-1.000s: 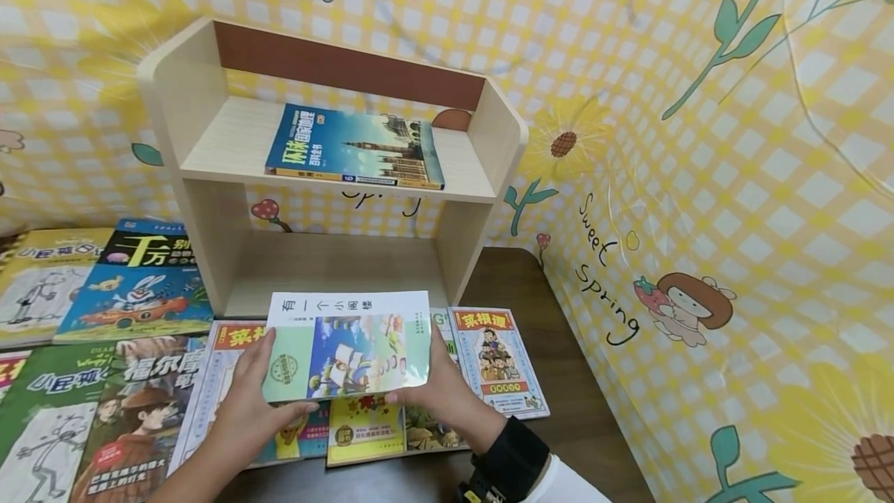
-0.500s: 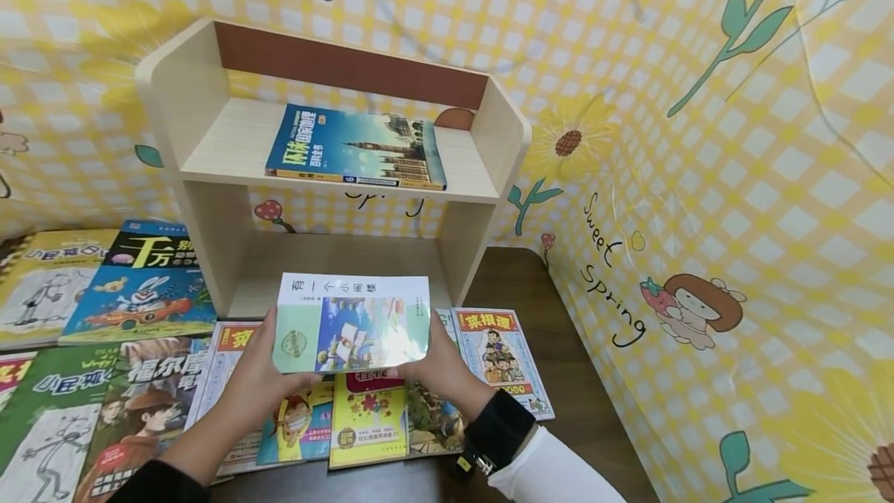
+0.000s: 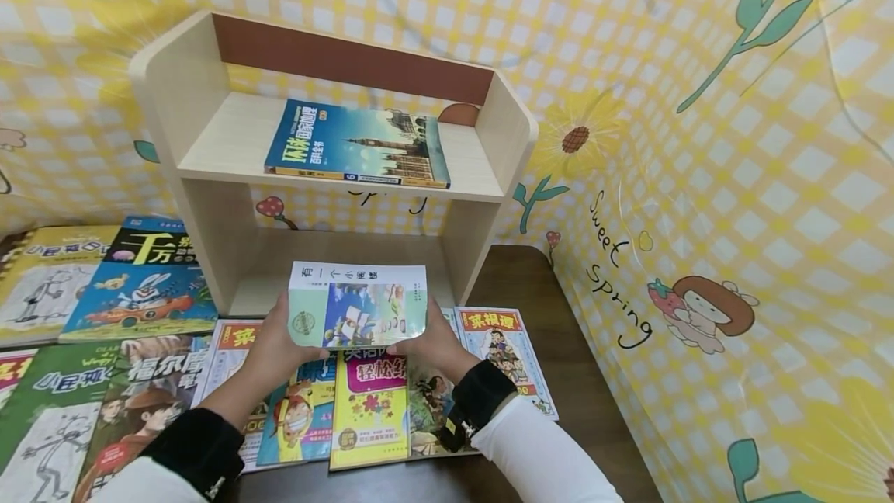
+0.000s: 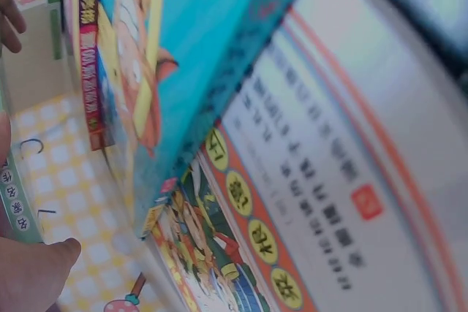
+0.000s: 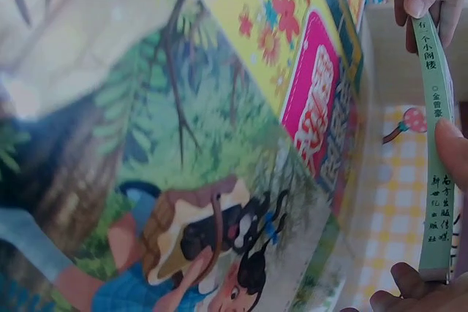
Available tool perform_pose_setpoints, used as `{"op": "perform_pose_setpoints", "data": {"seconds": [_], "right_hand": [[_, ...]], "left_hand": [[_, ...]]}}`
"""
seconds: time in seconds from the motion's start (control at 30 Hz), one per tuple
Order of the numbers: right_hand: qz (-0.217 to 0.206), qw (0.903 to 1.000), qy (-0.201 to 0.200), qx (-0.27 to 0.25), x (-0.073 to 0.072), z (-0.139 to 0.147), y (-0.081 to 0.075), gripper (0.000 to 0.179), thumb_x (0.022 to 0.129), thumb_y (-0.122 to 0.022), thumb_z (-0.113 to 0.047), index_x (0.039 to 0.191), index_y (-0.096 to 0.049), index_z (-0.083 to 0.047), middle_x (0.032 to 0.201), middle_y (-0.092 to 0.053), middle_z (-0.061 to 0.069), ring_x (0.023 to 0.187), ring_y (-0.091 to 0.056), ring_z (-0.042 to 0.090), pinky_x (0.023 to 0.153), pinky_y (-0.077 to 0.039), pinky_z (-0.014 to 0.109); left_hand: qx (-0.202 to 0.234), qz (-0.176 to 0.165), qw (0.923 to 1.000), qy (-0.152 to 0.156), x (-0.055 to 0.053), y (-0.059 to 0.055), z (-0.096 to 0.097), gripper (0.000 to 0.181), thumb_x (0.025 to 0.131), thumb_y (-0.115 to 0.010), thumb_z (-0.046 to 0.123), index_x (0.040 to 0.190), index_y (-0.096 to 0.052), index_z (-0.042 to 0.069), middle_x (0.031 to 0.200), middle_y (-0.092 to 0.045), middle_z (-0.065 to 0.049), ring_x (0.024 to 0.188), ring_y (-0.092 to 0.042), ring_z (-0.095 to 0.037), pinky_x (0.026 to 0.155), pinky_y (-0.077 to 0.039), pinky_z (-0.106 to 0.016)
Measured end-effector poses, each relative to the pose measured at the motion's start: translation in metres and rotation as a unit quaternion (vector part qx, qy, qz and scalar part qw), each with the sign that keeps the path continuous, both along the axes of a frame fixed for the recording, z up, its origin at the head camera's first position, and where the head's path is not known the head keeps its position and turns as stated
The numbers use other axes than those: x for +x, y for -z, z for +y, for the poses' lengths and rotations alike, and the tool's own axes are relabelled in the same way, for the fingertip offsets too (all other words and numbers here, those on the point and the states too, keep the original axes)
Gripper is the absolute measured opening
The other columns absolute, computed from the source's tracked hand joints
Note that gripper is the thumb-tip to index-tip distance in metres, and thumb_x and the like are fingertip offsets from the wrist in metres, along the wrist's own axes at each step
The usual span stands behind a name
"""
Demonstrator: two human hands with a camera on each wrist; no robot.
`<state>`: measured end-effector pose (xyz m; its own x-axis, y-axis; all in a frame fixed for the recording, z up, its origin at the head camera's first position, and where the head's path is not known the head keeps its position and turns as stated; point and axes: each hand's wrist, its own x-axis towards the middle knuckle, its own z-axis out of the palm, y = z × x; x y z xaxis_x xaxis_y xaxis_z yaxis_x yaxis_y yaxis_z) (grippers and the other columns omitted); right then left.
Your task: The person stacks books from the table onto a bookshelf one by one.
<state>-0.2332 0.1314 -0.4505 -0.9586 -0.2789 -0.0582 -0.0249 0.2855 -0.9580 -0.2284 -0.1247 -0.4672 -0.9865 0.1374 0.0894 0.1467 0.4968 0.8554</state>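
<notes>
A paperback book point(image 3: 359, 305) with a white and pale green cover and a blue picture is held level between both hands, before the lower compartment of the bookshelf point(image 3: 188, 169). My left hand point(image 3: 272, 344) grips its left end and my right hand point(image 3: 436, 344) its right end. In the right wrist view the green book spine point(image 5: 436, 137) faces the camera, with fingers at both ends. The left wrist view shows only a thumb point(image 4: 33, 272) and part of the spine at the left edge. A blue book point(image 3: 363, 146) with a clock tower cover lies on the upper shelf.
Several books cover the dark table point(image 3: 580, 386), among them a yellow book point(image 3: 370, 410), a teal book point(image 3: 300, 418) and a comic point(image 3: 506, 355) at right. More books, like the rabbit book point(image 3: 140, 286), lie left of the shelf. Patterned cloth walls point(image 3: 698, 177) stand behind and right.
Both hands have carried the book forward and slightly up in the view, towards the lower compartment. More of the yellow and teal books shows below it. The blue book has stayed on the upper shelf.
</notes>
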Motion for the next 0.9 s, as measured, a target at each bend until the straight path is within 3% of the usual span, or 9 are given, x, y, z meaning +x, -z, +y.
{"op": "perform_pose_setpoints", "data": {"seconds": [0.2, 0.4, 0.6, 0.77, 0.9], "right_hand": [[-0.026, 0.9996, 0.005, 0.001, -0.013, -0.001, 0.005, 0.098, 0.075, -0.078, 0.007, 0.152, -0.021, -0.015, 0.13, -0.055, 0.013, 0.115, -0.056, 0.032, 0.093, -0.05, 0.038], [-0.064, 0.9975, 0.021, 0.02, -0.023, -0.003, 0.013, 0.097, 0.075, -0.079, 0.006, 0.151, -0.022, -0.012, 0.126, -0.056, 0.012, 0.113, -0.057, 0.031, 0.095, -0.049, 0.041], [-0.08, 0.9968, 0.002, 0.002, -0.03, -0.004, 0.018, 0.086, 0.079, -0.075, 0.006, 0.149, -0.026, -0.008, 0.131, -0.054, 0.014, 0.118, -0.054, 0.033, 0.097, -0.048, 0.042], [-0.084, 0.9958, 0.013, 0.035, -0.033, -0.007, 0.014, 0.084, 0.079, -0.078, 0.0, 0.147, -0.029, -0.005, 0.131, -0.051, 0.015, 0.121, -0.051, 0.034, 0.102, -0.044, 0.044], [-0.082, 0.9941, 0.025, 0.066, -0.036, -0.008, 0.015, 0.086, 0.078, -0.079, -0.005, 0.148, -0.029, -0.004, 0.14, -0.042, 0.02, 0.128, -0.043, 0.038, 0.105, -0.039, 0.048]], "left_hand": [[0.01, -0.009, 0.9998, 0.017, -0.012, 0.008, -0.001, 0.107, 0.076, -0.082, 0.005, 0.152, -0.007, 0.005, 0.136, -0.046, -0.024, 0.122, -0.048, -0.044, 0.101, -0.037, -0.061], [0.001, -0.042, 0.999, 0.013, -0.017, 0.013, 0.001, 0.103, 0.079, -0.079, 0.005, 0.152, -0.007, 0.004, 0.134, -0.047, -0.026, 0.116, -0.053, -0.043, 0.098, -0.042, -0.06], [-0.023, -0.086, 0.996, -0.001, -0.019, 0.015, 0.004, 0.092, 0.084, -0.075, 0.008, 0.151, -0.012, 0.002, 0.136, -0.042, -0.027, 0.11, -0.055, -0.042, 0.096, -0.044, -0.059], [-0.037, -0.122, 0.9916, -0.023, -0.021, 0.014, 0.005, 0.09, 0.086, -0.073, 0.011, 0.15, -0.011, -0.002, 0.136, -0.037, -0.029, 0.11, -0.053, -0.043, 0.096, -0.045, -0.058], [-0.035, -0.124, 0.9914, -0.023, -0.024, 0.016, 0.005, 0.09, 0.087, -0.072, 0.011, 0.151, -0.01, -0.003, 0.133, -0.039, -0.029, 0.105, -0.057, -0.04, 0.091, -0.049, -0.054]]}}
